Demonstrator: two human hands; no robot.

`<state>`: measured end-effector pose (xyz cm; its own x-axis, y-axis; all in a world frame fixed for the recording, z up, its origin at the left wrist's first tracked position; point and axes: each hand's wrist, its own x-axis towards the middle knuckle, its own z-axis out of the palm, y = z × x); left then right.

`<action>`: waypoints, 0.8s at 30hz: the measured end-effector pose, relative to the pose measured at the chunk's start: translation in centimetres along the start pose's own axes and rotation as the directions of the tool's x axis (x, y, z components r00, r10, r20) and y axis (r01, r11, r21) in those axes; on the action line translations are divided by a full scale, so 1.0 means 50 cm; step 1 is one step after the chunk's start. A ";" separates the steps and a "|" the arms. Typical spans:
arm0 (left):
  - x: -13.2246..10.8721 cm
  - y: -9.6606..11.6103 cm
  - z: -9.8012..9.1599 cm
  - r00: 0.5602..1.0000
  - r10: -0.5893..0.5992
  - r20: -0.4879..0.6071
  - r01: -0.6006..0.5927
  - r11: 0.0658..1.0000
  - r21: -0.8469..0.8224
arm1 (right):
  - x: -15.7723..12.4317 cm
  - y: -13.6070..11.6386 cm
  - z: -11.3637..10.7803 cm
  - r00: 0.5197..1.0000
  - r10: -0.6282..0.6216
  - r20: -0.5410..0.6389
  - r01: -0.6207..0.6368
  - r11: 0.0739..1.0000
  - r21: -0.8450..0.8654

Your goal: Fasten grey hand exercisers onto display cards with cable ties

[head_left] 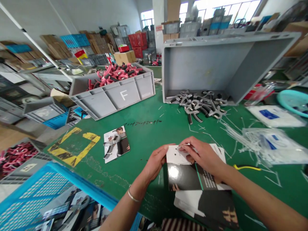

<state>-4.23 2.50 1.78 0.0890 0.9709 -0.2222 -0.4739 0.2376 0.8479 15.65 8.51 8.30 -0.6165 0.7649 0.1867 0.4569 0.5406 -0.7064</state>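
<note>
My left hand (156, 162) grips the upper left edge of a printed card (178, 176), its thumb and fingers closed on it. The card has a white top strip with small dark holes and a dark photo area below. Over this strip, my right hand (204, 157) is closed in a pinch close to the holes; what lies between its fingertips is too small to make out. More printed cards (214, 205) lie beneath, near my body. To the left, a grey and black hand clamp (113, 144) rests on another printed card (125, 138).
A grey bin (113, 99) holds many pink-red clamps. Grey clamps (199, 104) spill from a tipped grey crate (197, 67). White cable ties (237, 141), plastic bags (276, 144) and a yellow-handled tool (247, 167) lie right. A blue basket (57, 175) holds carded clamps.
</note>
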 end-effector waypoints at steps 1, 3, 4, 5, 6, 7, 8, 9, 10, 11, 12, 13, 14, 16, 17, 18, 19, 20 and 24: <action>-0.001 -0.012 -0.005 0.999 0.021 -0.026 -0.021 1.000 0.000 | 0.003 0.000 0.001 1.000 0.014 0.020 -0.015 1.000 0.006; -0.004 -0.036 -0.014 0.996 0.051 -0.071 -0.049 0.998 0.029 | 0.005 0.001 0.002 0.999 0.038 0.037 -0.039 0.999 0.028; -0.005 -0.047 -0.015 0.995 0.062 -0.081 -0.058 0.997 0.054 | 0.006 0.002 0.002 0.998 0.049 0.043 -0.051 0.998 0.041; -0.005 -0.056 -0.016 0.994 0.074 -0.083 -0.067 0.995 0.075 | 0.005 0.002 0.002 0.997 0.061 0.048 -0.063 0.997 0.052; -0.005 -0.062 -0.015 0.993 0.087 -0.082 -0.079 0.993 0.092 | 0.005 0.003 0.001 0.996 0.071 0.051 -0.074 0.995 0.061; -0.004 -0.065 -0.014 0.990 0.109 -0.086 -0.100 0.989 0.110 | 0.005 0.003 0.001 0.996 0.079 0.051 -0.083 0.994 0.068; -0.002 -0.068 -0.013 0.986 0.137 -0.094 -0.125 0.984 0.130 | 0.006 0.003 0.000 0.996 0.080 0.050 -0.084 0.994 0.074; 0.000 -0.069 -0.013 0.981 0.165 -0.105 -0.149 0.978 0.148 | 0.007 0.004 -0.001 0.996 0.073 0.051 -0.076 0.994 0.079; 0.001 -0.071 -0.015 0.975 0.190 -0.115 -0.169 0.971 0.171 | 0.009 0.005 -0.004 0.997 0.057 0.053 -0.061 0.995 0.082; 0.001 -0.073 -0.019 0.970 0.211 -0.118 -0.185 0.962 0.202 | 0.012 0.006 -0.007 0.997 0.036 0.062 -0.041 0.996 0.084; -0.003 -0.076 -0.024 0.967 0.227 -0.117 -0.195 0.952 0.235 | 0.017 0.007 -0.011 0.997 0.013 0.080 -0.019 0.996 0.082; -0.010 -0.078 -0.030 0.965 0.237 -0.115 -0.200 0.943 0.266 | 0.023 0.008 -0.016 0.994 -0.008 0.107 0.000 0.997 0.077; -0.020 -0.080 -0.037 0.966 0.238 -0.105 -0.198 0.934 0.296 | 0.029 0.009 -0.022 0.989 -0.023 0.143 0.014 0.998 0.068; -0.050 -0.078 -0.049 0.981 0.191 -0.031 -0.170 0.926 0.337 | 0.043 0.013 -0.031 0.970 -0.047 0.237 0.035 0.998 0.054; -0.067 -0.073 -0.053 0.989 0.142 0.028 -0.143 0.929 0.342 | 0.050 0.015 -0.033 0.958 -0.056 0.280 0.043 0.998 0.053; -0.084 -0.067 -0.057 0.992 0.088 0.091 -0.115 0.932 0.343 | 0.054 0.016 -0.034 0.950 -0.063 0.306 0.049 0.997 0.054; -0.098 -0.059 -0.059 0.989 0.044 0.141 -0.091 0.933 0.347 | 0.057 0.018 -0.032 0.948 -0.069 0.312 0.054 0.997 0.057; -0.110 -0.052 -0.060 0.985 0.019 0.169 -0.080 0.928 0.363 | 0.058 0.019 -0.028 0.953 -0.072 0.296 0.057 0.997 0.058; -0.114 -0.043 -0.052 0.983 0.172 0.063 -0.178 0.819 0.545 | 0.047 0.017 -0.005 0.986 -0.035 0.161 0.029 0.999 0.039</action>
<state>-5.99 -3.63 -0.03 0.0614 0.9972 -0.0423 0.0734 0.0378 0.9966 14.74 10.84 8.29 -0.7270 0.6795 0.0988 0.4136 0.5482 -0.7269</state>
